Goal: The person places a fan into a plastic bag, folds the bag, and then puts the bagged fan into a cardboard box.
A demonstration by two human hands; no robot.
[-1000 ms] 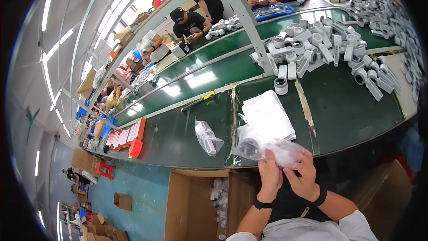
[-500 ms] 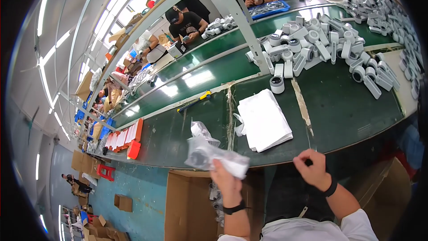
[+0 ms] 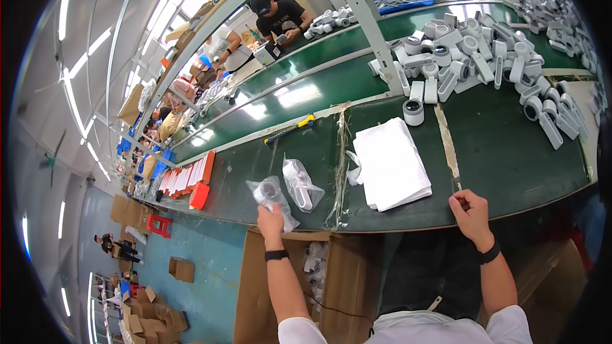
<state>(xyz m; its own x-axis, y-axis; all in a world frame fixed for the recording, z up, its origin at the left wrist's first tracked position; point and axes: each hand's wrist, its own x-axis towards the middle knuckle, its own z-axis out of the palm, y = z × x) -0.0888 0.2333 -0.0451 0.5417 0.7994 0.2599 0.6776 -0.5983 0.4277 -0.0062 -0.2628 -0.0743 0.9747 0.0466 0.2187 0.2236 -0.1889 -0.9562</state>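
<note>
My left hand (image 3: 271, 222) is closed on the lower end of a clear plastic bag with a white part (image 3: 266, 190) inside. The part has a ring-shaped end, and the bag lies at the front edge of the green work table. Right beside it rests a second bagged white part (image 3: 300, 186), long and rounded. My right hand (image 3: 472, 215) is at the table's front edge, fingers curled in, with nothing showing in them. Between the hands lies a stack of white sheets (image 3: 392, 169), with a crumpled bit of clear plastic at its left side.
Loose white parts (image 3: 468, 57) are heaped at the far right. A yellow-and-black tool (image 3: 290, 129) lies behind the bags. Orange trays (image 3: 189, 175) stand at the left. Below the table edge is a cardboard box (image 3: 344, 280) with bagged parts. A metal post (image 3: 366, 19) rises mid-table; co-workers sit beyond.
My left hand has moved left and lowered the bagged part to the table edge, away from the other bag. My right hand has risen slightly, its finger ring now curled in. The view has shifted.
</note>
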